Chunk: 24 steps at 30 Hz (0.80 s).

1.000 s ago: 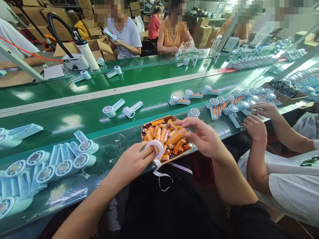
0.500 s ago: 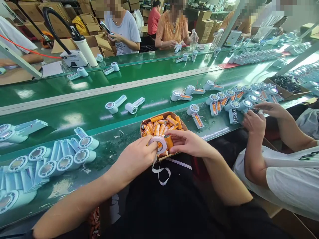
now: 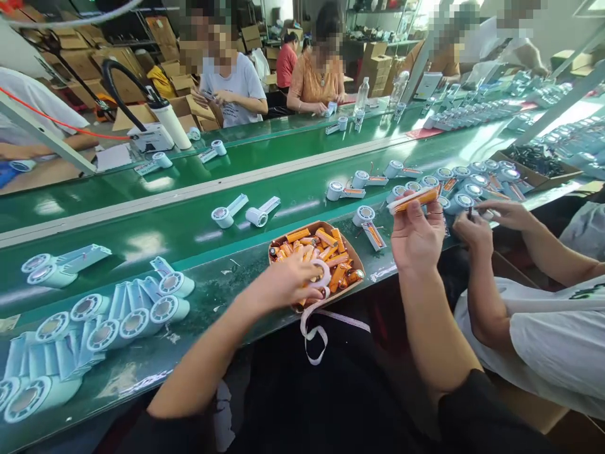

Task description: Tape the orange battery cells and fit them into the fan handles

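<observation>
My left hand (image 3: 290, 280) is over the near side of an open cardboard box (image 3: 358, 257), its fingers curled on a roll of white tape (image 3: 323, 273). A loose tail of tape (image 3: 316, 353) hangs from there below the table edge. Orange cylindrical batteries (image 3: 336, 260) fill the box. Raised to the right of the box, my right hand (image 3: 418, 243) pinches an orange battery (image 3: 416, 199) with a white strip along its upper side. Just behind that box lies a pale blue fan housing (image 3: 373, 230) with an orange piece in its handle.
Pale blue fan housings (image 3: 137, 318) are piled at left. Others (image 3: 230, 211) lie on the green belt (image 3: 155, 230). A co-worker's hands (image 3: 477, 224) work close by at right, beside more housings. Several people sit across the belt. A carton of dark parts (image 3: 534, 161) stands at far right.
My right hand has left the box, moving up and right with an orange battery in its fingers. My left hand has shifted slightly right with the tape roll. The view has shifted slightly.
</observation>
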{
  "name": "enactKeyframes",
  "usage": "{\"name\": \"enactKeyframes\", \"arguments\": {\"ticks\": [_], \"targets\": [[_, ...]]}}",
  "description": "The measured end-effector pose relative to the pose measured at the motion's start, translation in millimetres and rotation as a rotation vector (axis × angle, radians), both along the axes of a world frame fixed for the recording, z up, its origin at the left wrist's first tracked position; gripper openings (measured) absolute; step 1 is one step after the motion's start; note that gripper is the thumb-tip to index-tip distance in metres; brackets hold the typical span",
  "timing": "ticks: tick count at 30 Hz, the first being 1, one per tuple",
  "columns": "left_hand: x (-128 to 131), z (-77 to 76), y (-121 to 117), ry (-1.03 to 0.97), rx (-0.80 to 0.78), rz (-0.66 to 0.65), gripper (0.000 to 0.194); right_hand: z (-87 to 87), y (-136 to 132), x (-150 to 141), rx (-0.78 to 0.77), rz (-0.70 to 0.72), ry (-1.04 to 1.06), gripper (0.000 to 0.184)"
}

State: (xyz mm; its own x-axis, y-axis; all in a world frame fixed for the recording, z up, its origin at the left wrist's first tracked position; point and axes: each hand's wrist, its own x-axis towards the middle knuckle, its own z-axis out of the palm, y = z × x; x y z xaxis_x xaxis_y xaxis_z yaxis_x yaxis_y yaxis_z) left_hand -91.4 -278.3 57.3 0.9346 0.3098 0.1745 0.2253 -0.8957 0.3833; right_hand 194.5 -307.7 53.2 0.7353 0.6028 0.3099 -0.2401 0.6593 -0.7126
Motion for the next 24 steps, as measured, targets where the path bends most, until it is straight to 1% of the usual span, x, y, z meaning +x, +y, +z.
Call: {"name": "enactKeyframes", "arguments": {"ticks": [1, 2, 3, 4, 5, 6, 7, 9, 11, 13, 14, 16, 18, 21, 24], "targets": [[1, 5.3, 23, 0.034, -0.104, 0.005, 0.024, 3.0, 1, 2, -0.020, 0.051, -0.039, 0.043], [2, 9.4, 47, 0.082, -0.176, 0.063, 0.032, 3.9, 0, 1, -0.053, 0.120, -0.080, 0.044], [3, 11.9, 69, 0.139, -0.201, 0.178, 0.043, 2.8, -4, -3, -0.090, 0.191, -0.120, 0.046], [4, 12.3, 90, 0.198, -0.186, 0.325, 0.053, 0.2, -8, -9, -0.124, 0.254, -0.154, 0.048], [5, 10.5, 108, 0.250, -0.141, 0.480, 0.060, -3.7, -13, -14, -0.151, 0.304, -0.177, 0.049], [5, 6.7, 123, 0.294, -0.082, 0.622, 0.061, -8.2, -19, -19, -0.170, 0.339, -0.189, 0.050], [4, 1.4, 135, 0.329, -0.026, 0.731, 0.058, -13.0, -24, -23, -0.183, 0.362, -0.192, 0.050], [0, -10.9, 152, 0.379, 0.048, 0.848, 0.053, -22.5, -34, -25, -0.202, 0.375, -0.171, 0.051], [-6, -20.7, 165, 0.425, 0.109, 0.916, 0.057, -30.7, -42, -23, -0.230, 0.371, -0.134, 0.053], [-14, -24.2, 179, 0.463, 0.162, 0.924, 0.061, -36.6, -48, -16, -0.268, 0.367, -0.111, 0.054], [-19, -23.4, 187, 0.483, 0.181, 0.906, 0.062, -38.3, -50, -12, -0.284, 0.362, -0.104, 0.054], [-26, -19.0, 202, 0.532, 0.199, 0.821, 0.058, -38.7, -52, -3, -0.296, 0.338, -0.096, 0.054], [-30, -14.6, 212, 0.586, 0.202, 0.695, 0.049, -35.2, -49, 4, -0.278, 0.310, -0.086, 0.053], [-28, -15.0, 214, 0.642, 0.222, 0.532, 0.041, -25.0, -33, 5, -0.252, 0.332, -0.098, 0.054], [-18, -22.2, 210, 0.664, 0.240, 0.466, 0.030, -14.1, 0, -6, -0.252, 0.424, -0.169, 0.063]]}}
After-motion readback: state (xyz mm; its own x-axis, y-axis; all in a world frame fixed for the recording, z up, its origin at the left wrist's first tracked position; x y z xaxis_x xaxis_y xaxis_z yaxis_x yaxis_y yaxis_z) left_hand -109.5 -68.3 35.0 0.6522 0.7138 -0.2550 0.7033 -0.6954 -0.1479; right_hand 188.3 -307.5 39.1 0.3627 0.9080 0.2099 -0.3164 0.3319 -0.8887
